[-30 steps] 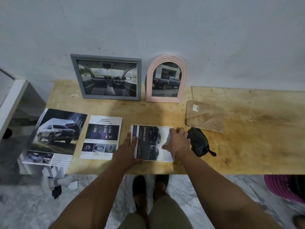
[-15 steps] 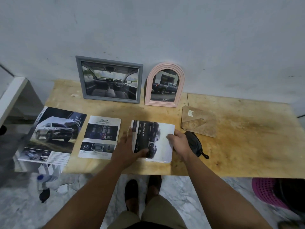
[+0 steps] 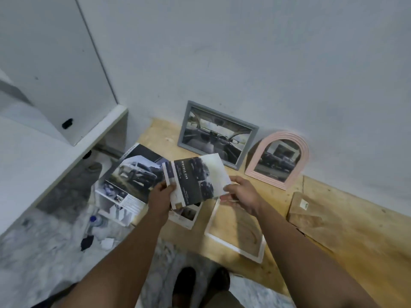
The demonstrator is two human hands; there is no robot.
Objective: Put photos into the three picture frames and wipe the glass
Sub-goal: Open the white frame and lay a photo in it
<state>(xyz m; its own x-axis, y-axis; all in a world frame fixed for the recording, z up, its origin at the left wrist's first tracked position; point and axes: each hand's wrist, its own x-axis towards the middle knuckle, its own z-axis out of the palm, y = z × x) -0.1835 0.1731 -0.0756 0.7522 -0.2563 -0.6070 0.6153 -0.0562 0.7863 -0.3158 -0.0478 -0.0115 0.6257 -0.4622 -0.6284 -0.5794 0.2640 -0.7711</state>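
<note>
Photo (image 3: 195, 178) tilted, long axis L-R; L hand (image 3: 160, 196) + R hand (image 3: 241, 194) pinch ends.

I see my left hand (image 3: 160, 197) and right hand (image 3: 242, 195) pinching a dark printed car photo (image 3: 195, 178) above the wooden bench (image 3: 355, 236), with an empty white rectangular frame (image 3: 235, 230) lying at 5 o'clock.

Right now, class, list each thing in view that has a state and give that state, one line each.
Grey frame: photo in, leaning on wall.
Pink frame: photo in, leaning on wall.
White frame: flat on table, no photo.
Photo: lifted off table, held by both hands.
Left hand: grips photo's left edge.
Right hand: pinches photo's right edge.
Brochure: lying open.
</note>
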